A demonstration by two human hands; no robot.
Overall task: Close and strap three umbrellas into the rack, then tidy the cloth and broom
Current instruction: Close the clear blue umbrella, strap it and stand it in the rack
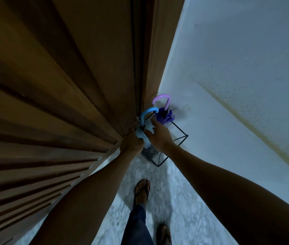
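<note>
A black wire umbrella rack [179, 137] stands on the floor in the corner between a brown wooden door and a pale wall. A folded purple umbrella [164, 115] with a lilac hooked handle stands in the rack's far side. A folded light blue umbrella [146, 138] with a blue hooked handle stands at the rack's near left. My left hand [131, 145] is wrapped around the blue umbrella's folded canopy. My right hand [159, 137] rests on the same umbrella from the right, fingers spread toward the handle. No third umbrella, cloth or broom is in view.
The ribbed wooden door [60, 85] fills the left side, close to my left arm. A pale wall [237, 85] runs along the right. Below is a mottled white floor [173, 195] with my feet in sandals [142, 191].
</note>
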